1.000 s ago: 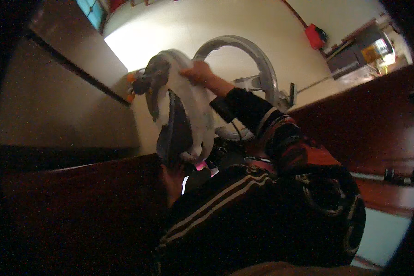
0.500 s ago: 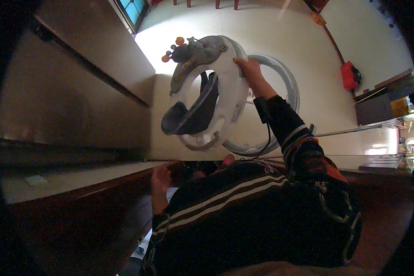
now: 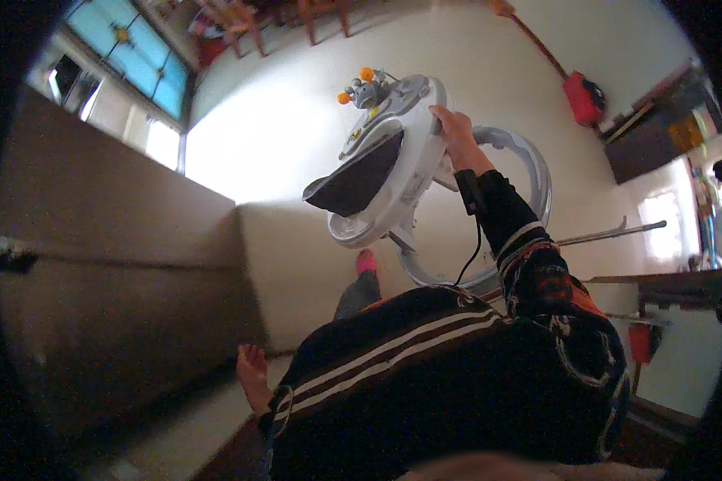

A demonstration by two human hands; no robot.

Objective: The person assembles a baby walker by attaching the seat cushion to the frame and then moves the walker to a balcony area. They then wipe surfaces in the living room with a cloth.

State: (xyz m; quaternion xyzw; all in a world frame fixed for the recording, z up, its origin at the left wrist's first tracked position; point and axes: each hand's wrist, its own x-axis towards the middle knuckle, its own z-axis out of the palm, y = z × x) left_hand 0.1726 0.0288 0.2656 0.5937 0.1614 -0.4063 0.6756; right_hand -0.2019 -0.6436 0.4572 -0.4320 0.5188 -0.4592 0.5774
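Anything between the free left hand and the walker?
Nothing visible. The left hand is apart from the walker; the pink shoe shows just right of the line between them. The right hand holds the walker.

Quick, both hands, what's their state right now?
Left hand: open, nothing seen in it.
Right hand: closed, holding the white-and-grey baby walker by its rim.

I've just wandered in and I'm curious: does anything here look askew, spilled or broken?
The baby walker looks askew: it is tipped, its dark seat slanting. The right hand grips its white rim, so the tilt is probably deliberate. No spill or damage shows, though the picture's edges are dark.
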